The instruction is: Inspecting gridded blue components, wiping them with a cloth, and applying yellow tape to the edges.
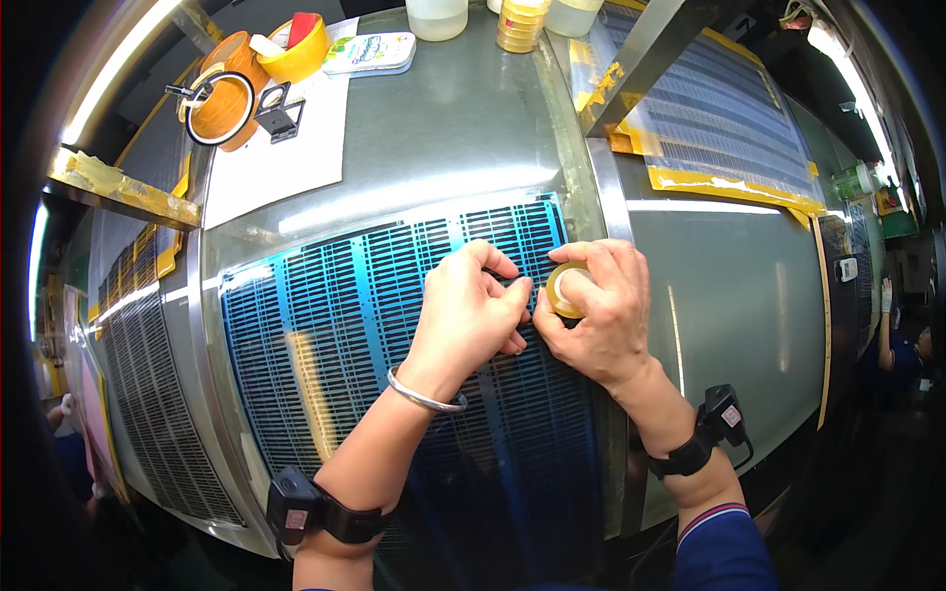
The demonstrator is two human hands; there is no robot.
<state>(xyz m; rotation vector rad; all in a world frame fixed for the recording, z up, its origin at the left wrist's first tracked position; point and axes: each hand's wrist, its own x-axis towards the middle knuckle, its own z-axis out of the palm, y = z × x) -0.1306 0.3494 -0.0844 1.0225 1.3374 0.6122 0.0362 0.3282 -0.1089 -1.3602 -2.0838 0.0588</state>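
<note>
A blue film sheet with a dense pattern of dark slots [323,295] lies on the glass-topped table, under and between my hands. My right hand [613,320] is closed round a small roll of yellowish tape [559,300] just above the sheet's right edge. Right beside it, my left hand [458,310] has its thumb and fingertips pressed together close to the roll. Whatever sits in that pinch is too small or hidden to name. A silver bangle [426,396] circles my left wrist, and both forearms carry strapped-on black devices.
White paper [305,163] at the back left bears a folding magnifier [280,120]. Near it are orange tape rolls [233,54], a flat white box [371,53] and a black-rimmed round object. Yellow tape rolls [520,25] stand stacked at the back. A metal post [641,69] rises back right; another person works far right.
</note>
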